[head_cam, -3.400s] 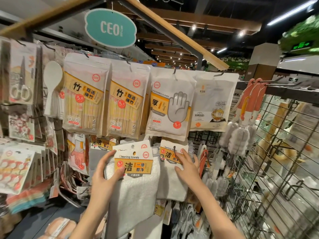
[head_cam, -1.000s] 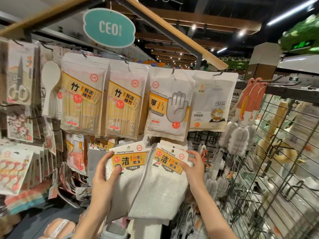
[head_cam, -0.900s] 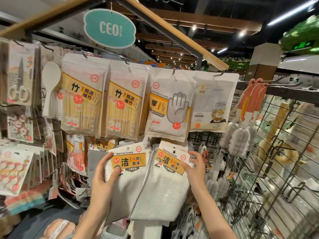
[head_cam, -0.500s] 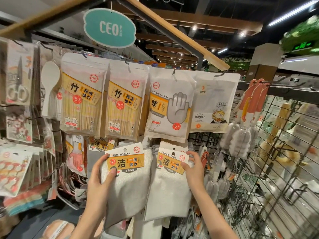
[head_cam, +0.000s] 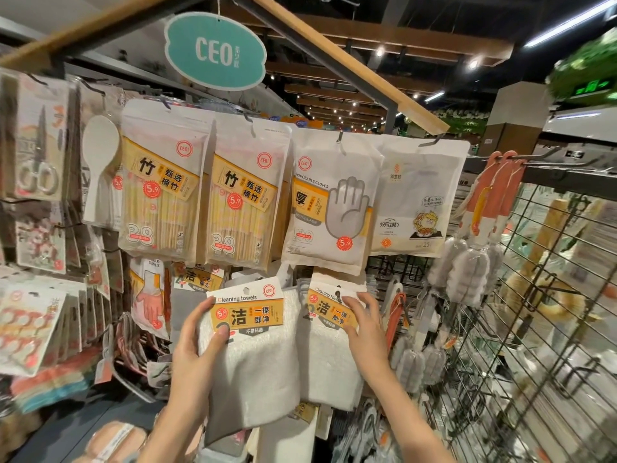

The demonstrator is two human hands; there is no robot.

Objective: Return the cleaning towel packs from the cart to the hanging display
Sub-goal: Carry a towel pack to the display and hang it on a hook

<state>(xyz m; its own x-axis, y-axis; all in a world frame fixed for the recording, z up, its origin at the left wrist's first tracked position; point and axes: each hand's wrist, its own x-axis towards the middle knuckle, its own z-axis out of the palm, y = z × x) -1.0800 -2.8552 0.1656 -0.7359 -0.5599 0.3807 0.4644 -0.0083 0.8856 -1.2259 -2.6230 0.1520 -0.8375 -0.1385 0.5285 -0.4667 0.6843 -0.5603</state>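
bright ceiling strips (head_cam: 567, 23) | edges blurred, warped | centre sharp

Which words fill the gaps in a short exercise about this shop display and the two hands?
1. The left hand grips a pack labelled "Cleaning ____".
2. The right hand rests on the pack hanging below the disposable ____ bag.
3. The teal sign overhead reads ____.

Missing words: towels; gloves; CEO

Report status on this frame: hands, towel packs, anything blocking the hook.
Left hand grips one cleaning towel pack, unhung. Right hand fingers rest open on hung pack. Disposable gloves bag overhangs the hook area.
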